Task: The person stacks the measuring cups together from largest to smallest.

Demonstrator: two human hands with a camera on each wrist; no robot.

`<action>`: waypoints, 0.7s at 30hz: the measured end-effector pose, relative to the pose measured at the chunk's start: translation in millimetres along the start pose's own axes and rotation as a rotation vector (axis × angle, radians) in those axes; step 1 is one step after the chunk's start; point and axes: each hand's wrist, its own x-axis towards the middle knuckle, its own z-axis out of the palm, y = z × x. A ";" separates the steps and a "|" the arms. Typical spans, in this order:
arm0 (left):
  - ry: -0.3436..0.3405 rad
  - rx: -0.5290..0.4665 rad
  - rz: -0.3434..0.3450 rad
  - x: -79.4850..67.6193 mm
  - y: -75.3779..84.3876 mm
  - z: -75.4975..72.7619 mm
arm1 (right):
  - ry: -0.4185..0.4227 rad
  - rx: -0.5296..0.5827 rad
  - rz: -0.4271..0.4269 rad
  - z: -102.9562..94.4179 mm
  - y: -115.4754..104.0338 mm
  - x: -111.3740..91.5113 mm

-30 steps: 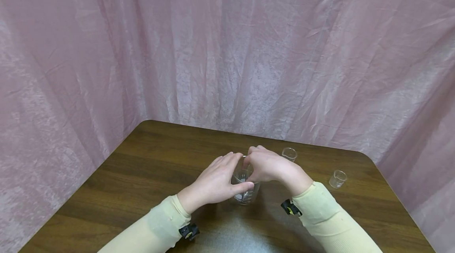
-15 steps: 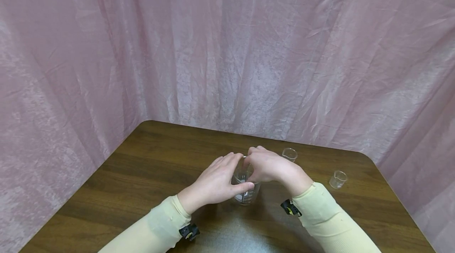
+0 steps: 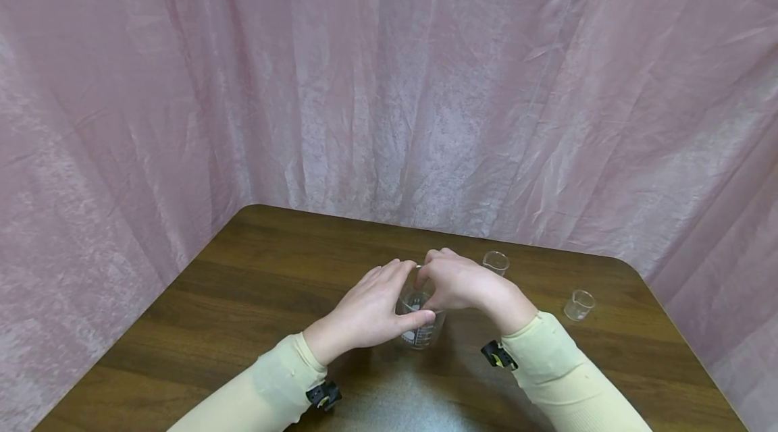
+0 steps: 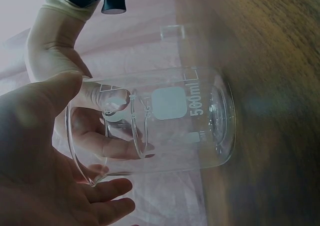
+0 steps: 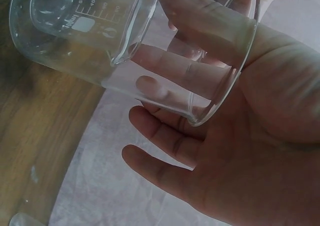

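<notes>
A large clear glass beaker (image 3: 419, 336) marked 500ml stands upright on the wooden table between my hands. My left hand (image 3: 367, 314) holds it around the rim, thumb on the near side and fingers on the far side. Inside sits a smaller glass beaker (image 5: 85, 24) with white graduations, plain in the right wrist view. My right hand (image 3: 464, 287) reaches through the big beaker's mouth, and its thumb and index finger pinch the small beaker's rim. The remaining right-hand fingers stay outside the glass. Whether the small beaker touches the bottom, I cannot tell.
Behind the right hand stands another glass beaker (image 3: 496, 262), partly hidden. A tiny beaker (image 3: 579, 305) sits farther right on the table (image 3: 273, 270). Pink curtains (image 3: 389, 94) hang around the table's far and side edges.
</notes>
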 end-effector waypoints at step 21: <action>0.000 -0.001 -0.005 -0.1 0.0 0.7 | 0.134 0.080 -0.079 2.4 10.7 -9.8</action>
